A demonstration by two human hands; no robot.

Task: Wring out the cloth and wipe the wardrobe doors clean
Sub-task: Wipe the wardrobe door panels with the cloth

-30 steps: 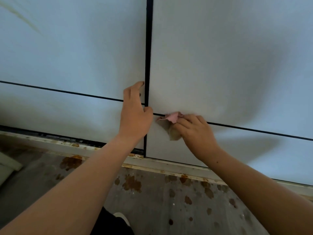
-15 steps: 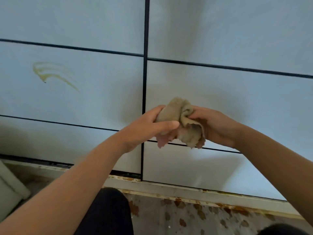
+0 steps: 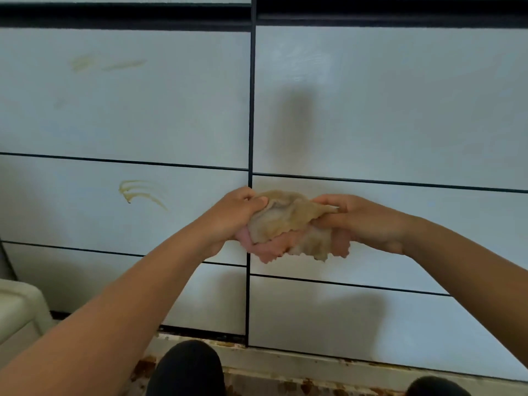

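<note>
Both hands grip a bunched tan and pink cloth (image 3: pixel 288 221) in front of the pale wardrobe doors (image 3: pixel 371 110), the left hand (image 3: pixel 231 218) fisted around its left end and the right hand (image 3: pixel 363 221) pinching its right end, with yellowish smears (image 3: pixel 140 191) on the left door.

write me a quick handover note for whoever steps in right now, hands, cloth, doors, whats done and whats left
Left hand: closed on the left end of the cloth.
Right hand: closed on the cloth's right end. The cloth is bunched and stretched between the two hands, held in front of the wardrobe doors, off their surface.
Done: cannot say how much has been wiped; the cloth looks soiled brown.
Left: finish wringing, then wipe the left door, where a curved brown smear sits on the middle panel and fainter streaks higher up. A faint brownish patch also shows on the right door just above the cloth.
</note>
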